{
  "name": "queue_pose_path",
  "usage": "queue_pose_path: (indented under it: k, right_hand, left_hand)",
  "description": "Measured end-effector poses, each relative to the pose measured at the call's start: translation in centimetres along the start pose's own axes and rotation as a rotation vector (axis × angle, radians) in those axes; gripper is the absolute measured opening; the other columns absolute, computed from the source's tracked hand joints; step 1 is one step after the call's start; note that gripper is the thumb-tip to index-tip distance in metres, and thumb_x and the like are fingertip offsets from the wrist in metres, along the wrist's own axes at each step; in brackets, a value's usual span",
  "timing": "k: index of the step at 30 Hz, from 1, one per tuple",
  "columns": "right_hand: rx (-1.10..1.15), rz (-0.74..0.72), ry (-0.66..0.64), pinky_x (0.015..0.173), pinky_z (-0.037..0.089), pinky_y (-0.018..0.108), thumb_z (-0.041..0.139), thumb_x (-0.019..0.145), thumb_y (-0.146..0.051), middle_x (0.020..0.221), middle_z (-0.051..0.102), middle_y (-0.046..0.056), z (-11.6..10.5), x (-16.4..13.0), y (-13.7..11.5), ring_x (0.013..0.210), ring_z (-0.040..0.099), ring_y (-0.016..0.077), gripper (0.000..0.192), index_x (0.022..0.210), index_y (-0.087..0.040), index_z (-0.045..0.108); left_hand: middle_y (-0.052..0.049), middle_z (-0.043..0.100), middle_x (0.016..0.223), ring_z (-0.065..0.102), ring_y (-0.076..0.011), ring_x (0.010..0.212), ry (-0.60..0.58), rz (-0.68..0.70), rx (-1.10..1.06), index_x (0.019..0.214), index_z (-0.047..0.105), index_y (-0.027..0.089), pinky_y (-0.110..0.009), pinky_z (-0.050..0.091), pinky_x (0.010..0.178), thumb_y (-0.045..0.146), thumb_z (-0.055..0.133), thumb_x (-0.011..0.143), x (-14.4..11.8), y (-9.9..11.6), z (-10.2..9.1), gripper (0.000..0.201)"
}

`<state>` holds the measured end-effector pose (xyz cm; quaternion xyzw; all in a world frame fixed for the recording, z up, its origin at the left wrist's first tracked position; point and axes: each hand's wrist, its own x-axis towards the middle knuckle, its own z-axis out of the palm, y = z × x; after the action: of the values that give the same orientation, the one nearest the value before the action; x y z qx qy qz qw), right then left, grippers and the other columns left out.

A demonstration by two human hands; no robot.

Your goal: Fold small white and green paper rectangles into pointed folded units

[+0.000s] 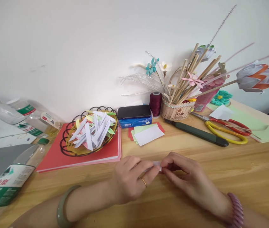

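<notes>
Between my two hands, low over the wooden table, is a small piece of white paper (156,163), mostly covered by fingers. My left hand (132,177), with a gold ring, has its fingers closed around the paper's left part. At the right end, my right hand (184,177) pinches the paper's edge between thumb and forefinger. Whether the paper is folded is hard to see. Just beyond the hands lie flat slips of white paper (148,135), light green and red, stacked slightly askew. A yellow wire-rimmed basket (65,148) full of folded paper strips (96,128) stands left of them.
The basket rests on red paper sheets (51,155). Plastic bottles (13,177) lie at left. A phone (134,111) sits on a blue tissue pack (135,122), beside a maroon thread spool (155,104). A green-handled knife (201,134), scissors (229,128) and a stick-filled planter (176,110) are at right.
</notes>
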<state>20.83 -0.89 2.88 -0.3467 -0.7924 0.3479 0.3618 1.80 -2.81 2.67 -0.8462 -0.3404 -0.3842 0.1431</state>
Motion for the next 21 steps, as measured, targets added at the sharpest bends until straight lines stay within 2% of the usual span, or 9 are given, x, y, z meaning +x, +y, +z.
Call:
queue_pose_path:
  k: [2,4,6,8,12,14,16,21]
  right_hand:
    - [0.005,-0.032,-0.016,0.061,0.052,0.023,0.048,0.085,-0.015,0.076,0.059,0.001,-0.1,0.0,0.1,0.068,0.059,0.0121,0.009,0.083,-0.02,0.055]
    - [-0.034,-0.108,-0.021,0.068,0.053,0.026,0.047,0.085,-0.012,0.088,0.059,0.004,-0.4,0.0,0.2,0.079,0.059,0.0138,0.016,0.096,-0.021,0.054]
    - [-0.124,-0.211,-0.028,0.075,0.052,0.028,0.044,0.084,-0.009,0.102,0.056,0.007,-0.8,0.0,0.4,0.093,0.058,0.0157,0.031,0.112,-0.023,0.05]
    - [-0.254,-0.312,-0.064,0.077,0.052,0.029,0.042,0.084,-0.007,0.109,0.053,0.008,-1.2,0.1,0.6,0.096,0.057,0.0158,0.039,0.119,-0.024,0.048]
    - [-0.52,-0.475,-0.095,0.075,0.051,0.03,0.044,0.085,-0.009,0.108,0.058,0.008,-1.6,0.3,0.7,0.093,0.059,0.0171,0.037,0.118,-0.023,0.052]
    - [-0.61,-0.564,-0.085,0.076,0.051,0.03,0.04,0.089,-0.011,0.107,0.061,0.009,-1.8,0.6,0.6,0.094,0.059,0.0183,0.035,0.12,-0.02,0.051]
    - [-0.671,-0.651,-0.105,0.074,0.051,0.03,0.032,0.093,-0.013,0.105,0.064,0.009,-2.1,1.1,0.6,0.092,0.06,0.0179,0.034,0.12,-0.018,0.052]
    - [-0.77,-0.75,-0.158,0.063,0.048,0.031,0.027,0.095,-0.011,0.098,0.067,0.008,-2.7,1.9,1.0,0.077,0.059,0.017,0.034,0.097,-0.014,0.061]
  left_hand:
    - [0.004,0.069,0.075,0.054,-0.008,0.059,-0.013,0.001,0.003,0.089,0.063,0.019,-0.021,0.041,0.052,0.016,0.055,0.088,-0.1,-0.2,-0.1,0.009]
    - [0.002,0.069,0.075,0.058,-0.0076,0.061,-0.017,0.008,-0.02,0.088,0.062,0.017,-0.019,0.043,0.053,0.014,0.053,0.089,-0.2,-0.5,-0.4,0.01]
    - [0.0,0.07,0.08,0.064,-0.009,0.071,-0.033,0.056,-0.082,0.091,0.062,0.016,-0.019,0.047,0.058,0.012,0.047,0.091,-0.2,-0.8,-0.8,0.015]
    - [-0.003,0.071,0.086,0.066,-0.0111,0.085,-0.06,0.101,-0.165,0.096,0.06,0.013,-0.019,0.05,0.063,0.011,0.042,0.092,-0.2,-1.0,-1.1,0.018]
    - [-0.005,0.071,0.087,0.064,-0.0131,0.098,-0.11,0.206,-0.233,0.103,0.059,0.012,-0.019,0.053,0.067,0.01,0.04,0.091,-0.5,-1.5,-1.0,0.022]
    - [-0.005,0.072,0.086,0.065,-0.0124,0.096,-0.059,0.199,-0.26,0.103,0.059,0.012,-0.017,0.053,0.066,0.011,0.041,0.091,-0.7,-1.8,-0.6,0.022]
    - [-0.004,0.072,0.087,0.065,-0.0128,0.096,-0.063,0.238,-0.27,0.1,0.061,0.012,-0.017,0.053,0.069,0.01,0.043,0.091,-0.7,-2.0,-0.3,0.021]
    - [-0.003,0.072,0.084,0.066,-0.0116,0.094,-0.119,0.248,-0.176,0.09,0.063,0.012,-0.016,0.053,0.069,0.011,0.044,0.092,-0.2,-3.0,0.0,0.019]
